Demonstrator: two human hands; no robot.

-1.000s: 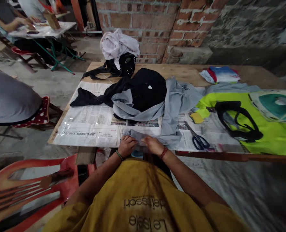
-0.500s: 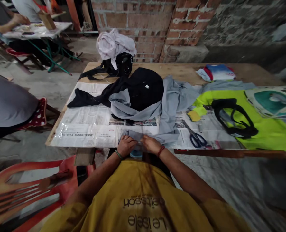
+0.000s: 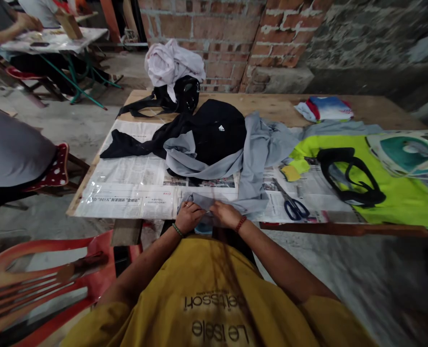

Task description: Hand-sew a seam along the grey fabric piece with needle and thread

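Both hands are close together at the table's front edge, working on the grey fabric of a black and grey garment point(image 3: 221, 144). My left hand point(image 3: 189, 215) is closed on a fold of this grey fabric point(image 3: 252, 188). Opposite it, the fingers of my right hand point(image 3: 225, 214) are pinched together at the same fabric; something small and thin may show between the fingertips, too small to name. The garment's black part, with a white logo, lies spread beyond my hands. To the right rests a pair of scissors point(image 3: 296, 208) with dark blue handles.
Newspaper point(image 3: 127, 176) under clear plastic covers the wooden table point(image 3: 267, 103). A bright yellow-green cloth point(image 3: 401, 207), a black strap point(image 3: 370, 193) and a teal-and-white iron point(image 3: 408, 149) lie right. A black bag point(image 3: 187, 94) stands behind. A red chair point(image 3: 101, 270) is at left; people sit beyond.
The view has shifted very slightly. My hands stay at the same place on the grey fabric, with hardly any visible movement.
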